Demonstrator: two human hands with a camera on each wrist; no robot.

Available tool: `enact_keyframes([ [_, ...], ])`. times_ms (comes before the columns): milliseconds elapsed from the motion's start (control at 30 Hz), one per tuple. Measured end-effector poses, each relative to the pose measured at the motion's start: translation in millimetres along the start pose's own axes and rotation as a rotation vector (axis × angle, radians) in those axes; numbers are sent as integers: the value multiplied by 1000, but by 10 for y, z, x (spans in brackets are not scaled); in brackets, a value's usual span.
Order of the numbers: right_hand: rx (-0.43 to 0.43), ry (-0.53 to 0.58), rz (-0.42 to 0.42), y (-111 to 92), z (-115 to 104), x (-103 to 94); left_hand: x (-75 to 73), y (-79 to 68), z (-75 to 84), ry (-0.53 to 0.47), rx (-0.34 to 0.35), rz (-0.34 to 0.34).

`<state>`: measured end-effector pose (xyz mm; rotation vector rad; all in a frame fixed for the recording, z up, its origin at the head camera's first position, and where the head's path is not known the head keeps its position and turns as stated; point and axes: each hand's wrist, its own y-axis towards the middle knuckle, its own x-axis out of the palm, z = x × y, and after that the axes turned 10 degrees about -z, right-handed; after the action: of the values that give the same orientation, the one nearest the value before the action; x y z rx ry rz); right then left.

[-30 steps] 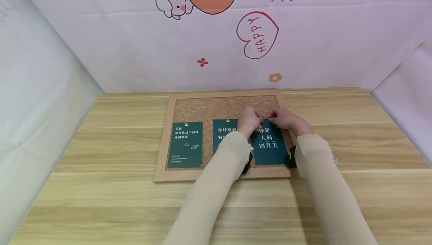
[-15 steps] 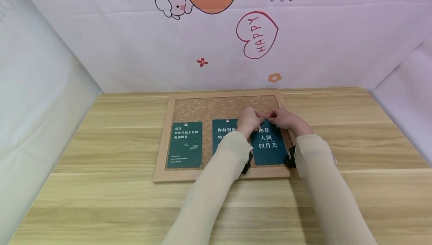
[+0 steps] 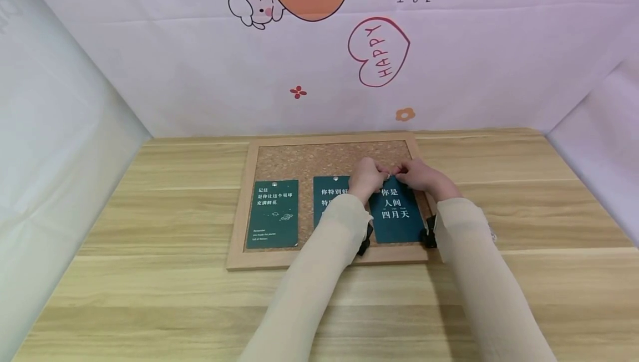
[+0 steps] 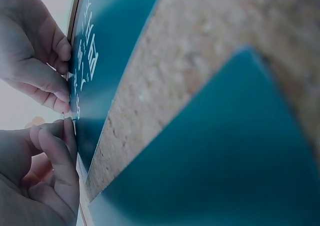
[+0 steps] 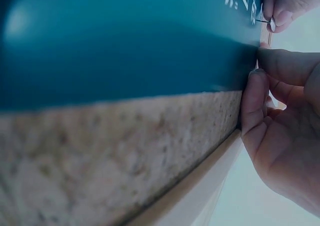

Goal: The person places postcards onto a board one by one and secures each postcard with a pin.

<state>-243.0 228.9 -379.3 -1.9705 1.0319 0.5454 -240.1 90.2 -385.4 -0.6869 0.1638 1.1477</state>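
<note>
My left hand (image 3: pixel 366 179) pinches a thumbtack (image 5: pixel 272 24) at the top edge of the rightmost dark green card (image 3: pixel 396 223). In the right wrist view the tack's thin needle points at the card's face, near the white lettering. Close beside it, my right hand (image 3: pixel 423 178) pinches the same card's top edge between thumb and finger. The card lies on a cork board (image 3: pixel 299 157) with a wooden frame. A second green card (image 3: pixel 324 184), partly hidden by my left arm, and a third (image 3: pixel 273 218) at the left each bear a tack at the top.
The board lies on a wood-grain table (image 3: pixel 175 212), near its back edge. Behind rises a white printed cloth (image 3: pixel 199 74), with more white cloth at both sides. Black wrist straps (image 3: pixel 428 234) show below the sleeves, over the board's lower part.
Both hands stay at the rightmost card's top edge. The thumbtack's pale head shows a little more between the left fingers now. The whole view has shifted very slightly left.
</note>
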Motion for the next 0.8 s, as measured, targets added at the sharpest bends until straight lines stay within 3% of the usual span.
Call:
enact_keyframes([
  [800, -4, 16, -5, 12, 18, 9, -14, -9, -11, 25, 25, -16],
])
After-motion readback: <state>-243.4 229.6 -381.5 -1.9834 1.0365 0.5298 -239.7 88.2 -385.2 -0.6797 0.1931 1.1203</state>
